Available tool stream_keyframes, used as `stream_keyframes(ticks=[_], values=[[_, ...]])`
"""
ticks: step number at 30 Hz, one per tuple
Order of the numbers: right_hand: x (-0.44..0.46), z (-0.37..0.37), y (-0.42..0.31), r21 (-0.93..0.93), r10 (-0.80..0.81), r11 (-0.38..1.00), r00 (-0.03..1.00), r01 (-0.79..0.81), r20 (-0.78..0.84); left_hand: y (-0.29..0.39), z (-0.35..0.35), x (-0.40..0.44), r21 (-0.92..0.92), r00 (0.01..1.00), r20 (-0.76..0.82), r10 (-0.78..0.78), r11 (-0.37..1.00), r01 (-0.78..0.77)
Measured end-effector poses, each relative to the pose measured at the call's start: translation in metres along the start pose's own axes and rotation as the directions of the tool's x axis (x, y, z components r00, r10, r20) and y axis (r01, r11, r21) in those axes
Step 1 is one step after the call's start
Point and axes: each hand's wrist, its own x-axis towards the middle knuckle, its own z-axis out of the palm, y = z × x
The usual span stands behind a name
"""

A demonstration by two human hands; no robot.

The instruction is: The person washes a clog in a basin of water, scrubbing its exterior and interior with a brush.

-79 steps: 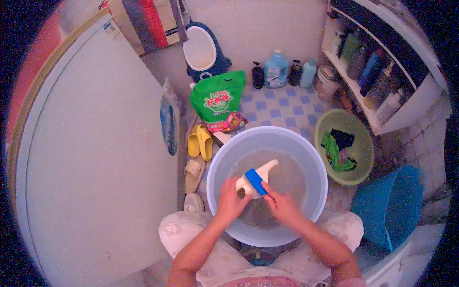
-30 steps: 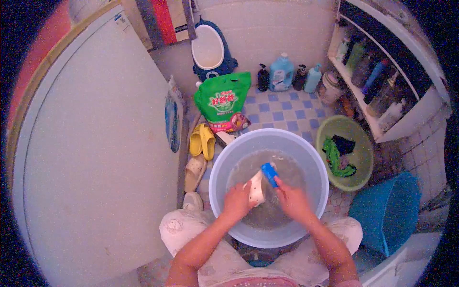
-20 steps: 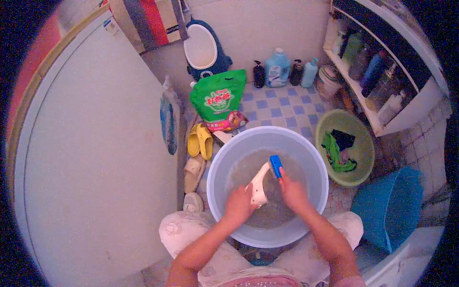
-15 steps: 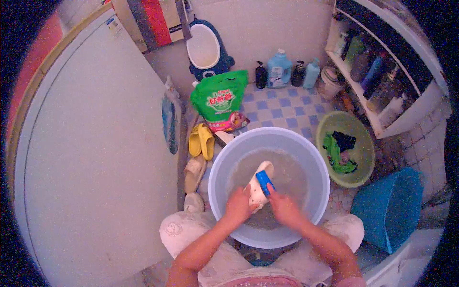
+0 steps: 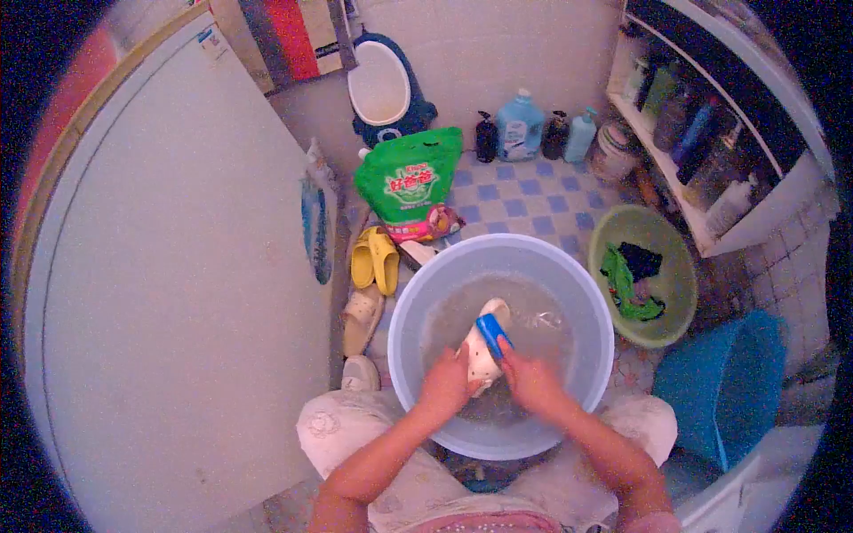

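A white clog with small holes [image 5: 481, 362] is tilted over the murky water in a large pale-blue basin [image 5: 410, 302]. My left hand [image 5: 447, 382] is closed around the clog's lower left side. My right hand [image 5: 530, 380] grips a blue brush [image 5: 493, 336], which lies against the upper part of the clog, near its opening. The brush's bristles are hidden beneath its blue back. Both hands are inside the basin's rim, close together.
Behind the basin stands a green detergent bag [image 5: 409, 186]; yellow clogs [image 5: 374, 262] lie to its left. On the right are a green tub with clothes [image 5: 680, 306], a blue bucket [image 5: 693, 382] and a bottle shelf [image 5: 657, 142]. A white door [image 5: 178, 284] fills the left.
The clog has turned in my left hand since the earliest frame. My right hand moved the brush right, off the clog, then back left onto it.
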Motion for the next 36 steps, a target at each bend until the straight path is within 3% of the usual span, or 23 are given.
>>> stream_keyframes(ticks=[3,6,8,9,12,14,17,21,24,27,29,30,32,36], values=[[-0.01,0.002,-0.006,0.074,-0.118,0.991,0.992,0.115,0.035,-0.004,0.001,-0.003,-0.038,1.0,0.023,0.011,0.999,-0.01],[0.009,-0.012,0.004,0.046,0.036,0.998,0.996,-0.04,0.085,-0.001,0.011,0.0,0.003,0.996,-0.048,0.079,0.997,-0.079],[0.027,0.0,0.025,0.108,0.084,0.992,0.988,-0.071,-0.127,0.01,0.002,0.002,0.058,0.997,-0.005,0.073,0.996,-0.072],[0.027,-0.002,0.025,0.107,0.083,0.992,0.988,-0.069,-0.13,0.014,-0.001,0.003,0.109,0.997,0.038,0.062,0.992,-0.066],[0.022,-0.007,0.023,0.034,0.043,0.999,0.991,-0.039,-0.125,0.014,0.008,0.002,0.17,0.999,0.012,0.052,0.984,-0.054],[0.003,0.002,0.012,-0.005,-0.045,0.999,0.998,0.044,-0.045,0.007,0.014,0.0,0.115,0.998,-0.019,0.062,0.992,-0.06],[-0.01,0.016,0.007,0.054,-0.116,0.992,0.993,0.118,-0.023,0.003,0.013,-0.003,0.077,0.998,-0.022,0.051,0.996,-0.05],[0.01,-0.004,0.014,0.042,-0.006,0.999,0.998,0.008,-0.058,0.008,0.014,-0.001,0.11,0.997,-0.021,0.079,0.991,-0.076],[0.024,-0.004,0.033,0.138,0.095,0.987,0.988,-0.077,-0.124,0.012,0.01,0.0,0.174,0.996,0.028,0.079,0.981,-0.083],[0.021,-0.009,0.032,0.053,0.036,0.998,0.988,-0.028,-0.147,0.013,0.014,0.003,0.131,0.996,-0.003,0.09,0.987,-0.089],[0.0,-0.013,0.008,0.054,0.04,0.998,0.998,-0.042,0.037,0.008,0.016,0.001,0.144,0.997,-0.001,0.079,0.987,-0.078],[-0.008,-0.006,0.006,0.053,0.04,0.998,0.998,-0.042,0.045,0.006,0.015,-0.003,0.155,0.998,0.012,0.062,0.986,-0.063],[-0.018,0.011,0.007,0.032,-0.152,0.988,0.988,0.151,0.03,0.008,0.013,-0.006,0.139,0.998,-0.001,0.063,0.988,-0.063],[0.008,0.004,0.02,0.025,0.0,1.0,0.999,0.001,-0.039,0.008,0.016,0.001,0.15,0.997,-0.018,0.075,0.986,-0.071]])
